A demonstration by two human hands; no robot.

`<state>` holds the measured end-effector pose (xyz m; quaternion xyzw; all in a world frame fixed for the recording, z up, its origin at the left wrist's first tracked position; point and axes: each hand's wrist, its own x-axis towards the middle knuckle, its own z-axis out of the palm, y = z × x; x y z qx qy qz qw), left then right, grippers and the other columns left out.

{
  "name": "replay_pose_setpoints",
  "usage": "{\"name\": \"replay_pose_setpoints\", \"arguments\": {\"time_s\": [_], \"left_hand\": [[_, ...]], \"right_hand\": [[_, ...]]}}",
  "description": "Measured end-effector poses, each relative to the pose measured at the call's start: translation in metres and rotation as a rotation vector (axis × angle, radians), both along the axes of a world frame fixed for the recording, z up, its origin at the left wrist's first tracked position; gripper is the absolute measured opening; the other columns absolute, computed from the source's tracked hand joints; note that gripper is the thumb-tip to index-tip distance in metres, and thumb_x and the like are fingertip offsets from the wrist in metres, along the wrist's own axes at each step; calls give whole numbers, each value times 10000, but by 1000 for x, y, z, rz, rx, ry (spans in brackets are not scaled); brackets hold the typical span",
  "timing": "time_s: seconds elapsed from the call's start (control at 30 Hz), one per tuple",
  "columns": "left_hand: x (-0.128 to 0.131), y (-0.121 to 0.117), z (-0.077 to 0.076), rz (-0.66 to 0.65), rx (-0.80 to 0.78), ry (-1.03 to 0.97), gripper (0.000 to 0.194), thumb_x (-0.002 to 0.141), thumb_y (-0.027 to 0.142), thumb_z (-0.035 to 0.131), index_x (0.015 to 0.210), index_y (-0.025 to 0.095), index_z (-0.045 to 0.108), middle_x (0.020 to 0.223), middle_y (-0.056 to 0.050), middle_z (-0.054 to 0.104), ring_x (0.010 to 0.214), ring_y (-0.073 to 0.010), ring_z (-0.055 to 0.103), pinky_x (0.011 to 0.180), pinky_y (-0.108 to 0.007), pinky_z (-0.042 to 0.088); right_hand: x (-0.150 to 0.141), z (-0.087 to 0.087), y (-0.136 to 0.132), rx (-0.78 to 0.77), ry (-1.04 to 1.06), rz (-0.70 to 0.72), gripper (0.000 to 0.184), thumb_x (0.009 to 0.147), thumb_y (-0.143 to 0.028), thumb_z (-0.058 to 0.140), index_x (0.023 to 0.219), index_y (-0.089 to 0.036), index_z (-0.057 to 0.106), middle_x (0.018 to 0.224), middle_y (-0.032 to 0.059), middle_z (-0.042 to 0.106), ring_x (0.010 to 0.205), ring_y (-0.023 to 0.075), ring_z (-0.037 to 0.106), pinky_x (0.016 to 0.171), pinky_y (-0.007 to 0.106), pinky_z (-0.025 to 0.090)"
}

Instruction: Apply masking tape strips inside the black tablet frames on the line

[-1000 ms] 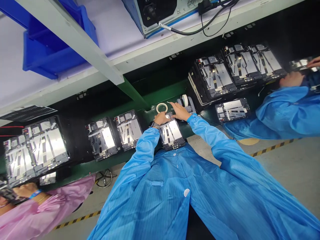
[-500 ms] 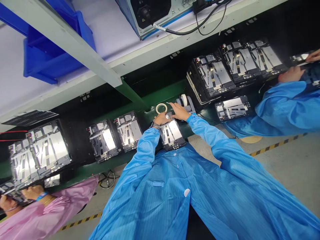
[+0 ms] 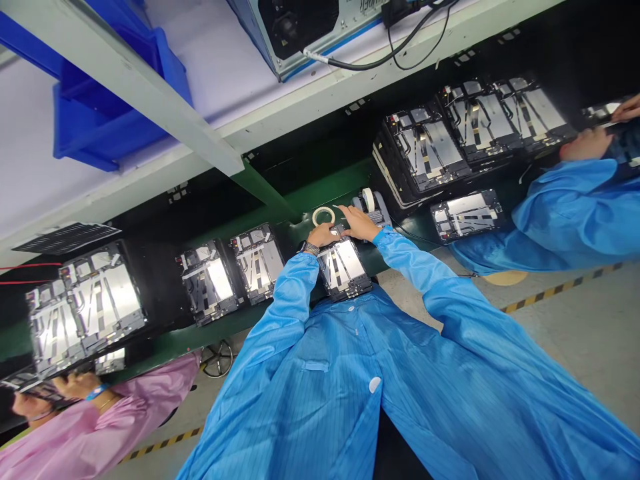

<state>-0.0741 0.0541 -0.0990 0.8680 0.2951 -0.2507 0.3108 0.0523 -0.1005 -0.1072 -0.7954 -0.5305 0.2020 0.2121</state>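
The left hand (image 3: 323,235) curls at the top edge of a tablet housing (image 3: 344,270), grip unclear; the right hand (image 3: 359,223) lies open just beside it

Blue bins (image 3: 110,123), elec. box (image 3: 300,30), co-workers' pink smock (image 3: 100,420) & blue smock (image 3: 575,220) alongside.

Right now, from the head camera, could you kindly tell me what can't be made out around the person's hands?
Head view:
The upper end of the flat device is hidden by the left hand.
Anything under the right hand's fingertips is too small to tell.
The device's connectors are too small to identify.
The bench instrument is cut off by the top edge.
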Motion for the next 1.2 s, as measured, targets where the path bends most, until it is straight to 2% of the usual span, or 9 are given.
{"name": "replay_pose_setpoints", "arguments": {"time_s": [0.17,0.33,0.47,0.6,0.73,0.97,1.2], "left_hand": [[-9,10,-14,18,-66,-84,819,813,575,819,1520,220,606,1519,-119,654,1352,-271,648,1100,-306,473],[-9,8,-16,41,-63,-75,813,826,559,817,1531,219,597,1527,-122,648,1371,-270,637,1121,-306,460],[-5,8,-13,45,-93,-72,774,807,530,835,1488,216,644,1444,-105,708,1289,-279,685,1065,-309,501],[-5,8,-7,54,-106,-71,773,802,494,840,1486,189,650,1318,-101,770,1194,-284,727,1001,-311,538],[-7,6,2,71,-127,-81,732,800,428,847,1470,194,666,1305,-95,775,1191,-283,730,1011,-319,543],[-5,-3,25,132,-140,-95,685,724,415,926,1329,142,758,1243,-138,795,1171,-322,740,1013,-329,546],[-6,-3,28,146,-145,-98,695,686,433,955,1304,173,773,1243,-125,798,1179,-334,740,1013,-342,550]], "right_hand": [[-5,3,0,-15,-5,7,981,811,-201,880,1608,-139,311,1372,214,571,1317,397,565,1110,541,468],[-1,9,0,26,40,-32,920,849,-185,824,1618,-145,321,1369,202,594,1308,376,580,1103,520,473],[18,16,1,43,201,-92,749,932,-149,675,1601,-149,339,1106,91,708,1027,265,694,939,386,545],[23,21,9,-154,295,125,801,879,-118,719,1591,-179,357,949,8,738,816,185,686,740,255,514],[7,24,22,-292,212,247,891,886,-146,749,1645,-151,283,978,62,775,828,217,727,689,252,494],[-4,26,36,-376,-3,241,889,892,-188,754,1649,-121,292,1218,252,751,994,361,780,820,369,567],[-4,32,38,-420,-6,249,892,894,-193,733,1660,-135,281,1222,238,744,972,329,769,859,367,565]]}}
